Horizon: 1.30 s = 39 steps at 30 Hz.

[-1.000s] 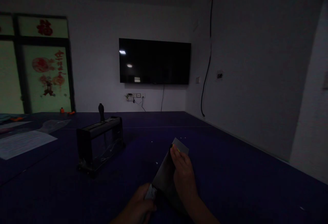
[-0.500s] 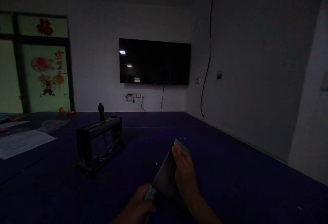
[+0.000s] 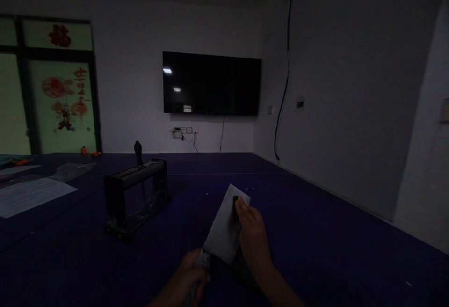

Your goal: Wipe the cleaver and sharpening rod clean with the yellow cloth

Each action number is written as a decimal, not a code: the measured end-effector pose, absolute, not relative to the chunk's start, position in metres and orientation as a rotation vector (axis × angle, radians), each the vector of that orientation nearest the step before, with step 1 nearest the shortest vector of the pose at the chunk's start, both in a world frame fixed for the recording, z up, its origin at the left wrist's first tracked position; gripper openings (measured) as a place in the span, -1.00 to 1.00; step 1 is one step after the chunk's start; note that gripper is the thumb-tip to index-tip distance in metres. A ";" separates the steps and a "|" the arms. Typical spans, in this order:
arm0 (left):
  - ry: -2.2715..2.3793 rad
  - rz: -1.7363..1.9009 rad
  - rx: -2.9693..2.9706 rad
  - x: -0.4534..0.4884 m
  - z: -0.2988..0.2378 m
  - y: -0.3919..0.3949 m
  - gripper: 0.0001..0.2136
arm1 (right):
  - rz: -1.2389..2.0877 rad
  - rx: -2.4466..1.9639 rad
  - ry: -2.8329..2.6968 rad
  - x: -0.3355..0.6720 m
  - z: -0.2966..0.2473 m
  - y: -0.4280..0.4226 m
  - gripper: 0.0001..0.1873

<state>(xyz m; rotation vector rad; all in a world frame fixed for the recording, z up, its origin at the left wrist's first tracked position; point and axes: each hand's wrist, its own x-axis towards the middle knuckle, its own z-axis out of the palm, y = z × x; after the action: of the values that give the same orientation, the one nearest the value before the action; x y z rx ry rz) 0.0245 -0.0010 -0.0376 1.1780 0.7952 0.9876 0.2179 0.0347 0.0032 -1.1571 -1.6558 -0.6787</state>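
Observation:
My left hand [image 3: 187, 276] is closed around the handle of a cleaver [image 3: 222, 232]. Its broad grey blade tilts up and away to the right, over the dark blue table. Against the blade's upper right part, my right hand [image 3: 254, 232] presses a small dark pad with a yellow edge [image 3: 240, 198]; the fingers cover most of it, so its exact kind is unclear. To the left stands a black-framed stand with clear sides [image 3: 136, 194], a dark handle [image 3: 138, 152] sticking up from its top.
Printed paper [image 3: 35, 194] and a clear plastic bag [image 3: 73, 171] lie at the left of the blue table surface [image 3: 315, 237]. Small orange items [image 3: 84, 150] sit at its far left edge. A television [image 3: 210, 84] hangs on the back wall, and a cable runs down the right wall.
The cleaver blade has turned: its face shows wider and lighter, and its tip is farther left. My left hand has shifted slightly left and up. My right hand has hardly moved.

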 end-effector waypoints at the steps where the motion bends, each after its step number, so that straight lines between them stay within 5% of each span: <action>1: 0.791 0.974 1.170 0.025 -0.037 0.000 -0.73 | -0.676 -1.162 -1.662 0.218 0.003 0.035 -0.16; 15: 0.818 0.953 1.129 0.024 -0.025 -0.007 -0.75 | -0.619 -1.226 -1.657 0.221 -0.001 0.036 -0.19; 28: 0.841 0.931 1.157 0.021 -0.033 -0.007 -0.48 | -0.626 -1.216 -1.600 0.227 -0.003 0.039 -0.19; 39: 0.809 0.846 1.322 0.019 -0.031 -0.007 -0.68 | -0.638 -1.150 -1.623 0.216 0.006 0.028 -0.25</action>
<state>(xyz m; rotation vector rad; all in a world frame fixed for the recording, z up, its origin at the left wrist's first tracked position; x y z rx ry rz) 0.0192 -0.0067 -0.0305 1.3216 0.8088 0.8462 0.2161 0.0283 0.0065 -1.1502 -1.6230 -0.6381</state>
